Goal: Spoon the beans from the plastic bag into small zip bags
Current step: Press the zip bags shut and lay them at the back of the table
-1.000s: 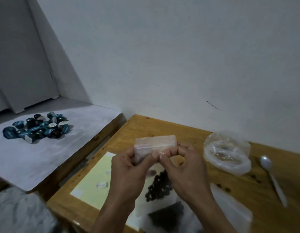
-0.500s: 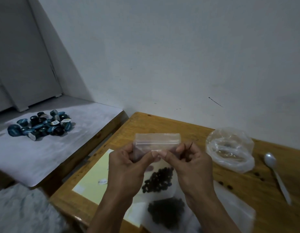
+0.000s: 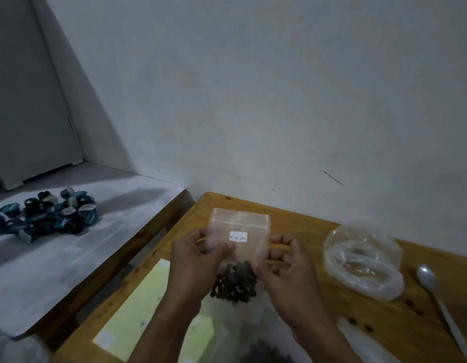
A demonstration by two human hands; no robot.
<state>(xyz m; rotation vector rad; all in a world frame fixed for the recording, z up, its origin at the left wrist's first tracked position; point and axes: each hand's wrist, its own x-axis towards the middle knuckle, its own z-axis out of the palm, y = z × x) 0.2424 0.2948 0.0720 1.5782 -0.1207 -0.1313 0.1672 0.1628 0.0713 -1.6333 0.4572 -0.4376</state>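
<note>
A small clear zip bag (image 3: pixel 249 238) with a white label is held upright above the wooden table (image 3: pixel 292 216). My left hand (image 3: pixel 194 260) pinches its left side and my right hand (image 3: pixel 290 268) grips its right lower edge. Below the bag lies a zip bag filled with dark beans (image 3: pixel 236 282). More dark beans (image 3: pixel 266 352) show at the bottom edge, partly cut off. A crumpled clear plastic bag (image 3: pixel 363 260) sits to the right. Farther right, a white plastic spoon (image 3: pixel 436 292) lies on the table.
A pale yellow sheet (image 3: pixel 146 302) lies on the table's left part. A few loose beans (image 3: pixel 354 320) are scattered near the spoon. On the lower white surface (image 3: pixel 70 258) to the left sits a pile of dark blue capsules (image 3: pixel 44 214). The wall stands close behind.
The small zip bag has been turned and unfolded so its labelled face shows. Both hands have shifted to its lower sides, and the view has tilted slightly.
</note>
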